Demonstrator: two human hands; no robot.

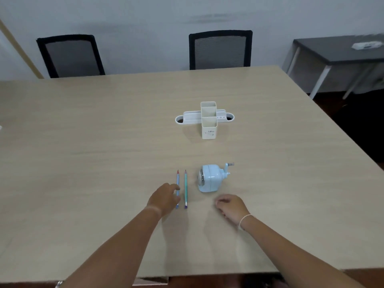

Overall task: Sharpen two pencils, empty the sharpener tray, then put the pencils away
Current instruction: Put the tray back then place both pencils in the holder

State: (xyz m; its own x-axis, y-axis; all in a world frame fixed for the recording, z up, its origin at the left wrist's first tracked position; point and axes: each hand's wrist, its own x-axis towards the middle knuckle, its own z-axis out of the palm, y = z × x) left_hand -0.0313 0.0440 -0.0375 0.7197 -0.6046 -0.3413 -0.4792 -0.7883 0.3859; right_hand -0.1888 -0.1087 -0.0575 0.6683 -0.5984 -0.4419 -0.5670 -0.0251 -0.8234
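1. I'm seeing the left hand (164, 199) reaching over the blue pencil (177, 181) — fingers curling at it, though I cannot tell whether they are gripping it.
2. The green pencil (185, 189) is lying just beside it, parallel, toward the table's (83, 142) near edge.
3. The crank sharpener (209, 178) is sitting right of both pencils.
4. The right hand (231, 207) is resting on the table — fingers loosely curled, holding nothing.
5. The white pencil holder (208, 121) is standing mid-table.

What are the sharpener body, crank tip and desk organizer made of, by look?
Pale blue crank sharpener body: likely moulded plastic, satin sheen, rounded seams.
Grey crank handle tip: looks metal, though painted plastic is possible.
Cream desk organizer: probably matte plastic, thin uniform walls.
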